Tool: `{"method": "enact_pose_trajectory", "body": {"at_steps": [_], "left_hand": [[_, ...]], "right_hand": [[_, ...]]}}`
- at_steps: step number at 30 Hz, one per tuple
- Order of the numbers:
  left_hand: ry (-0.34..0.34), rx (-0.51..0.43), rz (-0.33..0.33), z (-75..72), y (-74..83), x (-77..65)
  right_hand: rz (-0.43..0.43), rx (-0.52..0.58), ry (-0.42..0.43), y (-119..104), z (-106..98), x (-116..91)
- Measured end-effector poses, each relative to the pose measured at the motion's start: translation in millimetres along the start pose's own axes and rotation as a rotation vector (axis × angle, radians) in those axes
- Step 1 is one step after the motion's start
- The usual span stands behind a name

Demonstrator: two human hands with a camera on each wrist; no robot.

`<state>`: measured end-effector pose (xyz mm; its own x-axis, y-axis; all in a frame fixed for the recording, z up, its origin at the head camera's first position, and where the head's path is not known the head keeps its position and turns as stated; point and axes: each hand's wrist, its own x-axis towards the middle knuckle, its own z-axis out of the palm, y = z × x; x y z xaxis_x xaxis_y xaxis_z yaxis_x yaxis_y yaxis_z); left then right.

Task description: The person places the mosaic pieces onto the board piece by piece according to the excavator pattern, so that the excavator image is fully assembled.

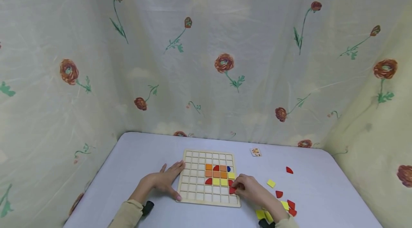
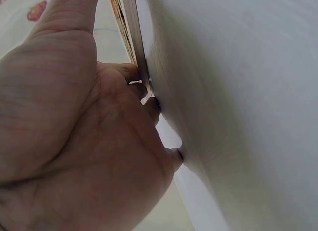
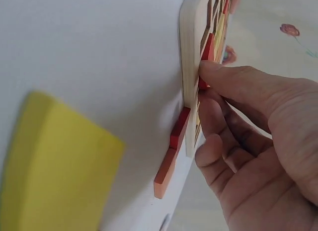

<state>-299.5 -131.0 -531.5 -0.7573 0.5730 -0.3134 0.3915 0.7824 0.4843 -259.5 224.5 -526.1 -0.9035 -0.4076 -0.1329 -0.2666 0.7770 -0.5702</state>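
Observation:
A wooden grid board lies on the table, with orange, red, yellow and blue pieces set in cells on its right half. My left hand rests at the board's left edge, fingers spread and thumb near the lower left corner; the left wrist view shows its fingertips close along the board's side. At the right edge, my right hand pinches a red piece over the lower right cells. Thumb and fingers partly cover this red piece in the right wrist view.
Right of the board lie loose pieces: a red quarter-round, a yellow square, another red piece and several more near the right forearm. A small printed card lies farther back. Flowered curtains surround the white table.

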Motion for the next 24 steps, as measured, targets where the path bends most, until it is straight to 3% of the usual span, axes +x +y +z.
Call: {"method": "enact_pose_trajectory", "body": {"at_steps": [16,20,24], "left_hand": [[0.002,0.003,-0.018,-1.3,3.5,-1.2],[0.005,0.010,-0.010,-1.0,2.3,-0.7],[0.003,0.009,-0.009,-0.8,3.4,-0.6]], "right_hand": [[0.029,0.000,0.046,-7.9,6.9,-3.4],[0.066,0.045,0.059,-3.7,1.1,-7.0],[0.157,0.078,0.132,4.8,-16.2,-14.5]]}}
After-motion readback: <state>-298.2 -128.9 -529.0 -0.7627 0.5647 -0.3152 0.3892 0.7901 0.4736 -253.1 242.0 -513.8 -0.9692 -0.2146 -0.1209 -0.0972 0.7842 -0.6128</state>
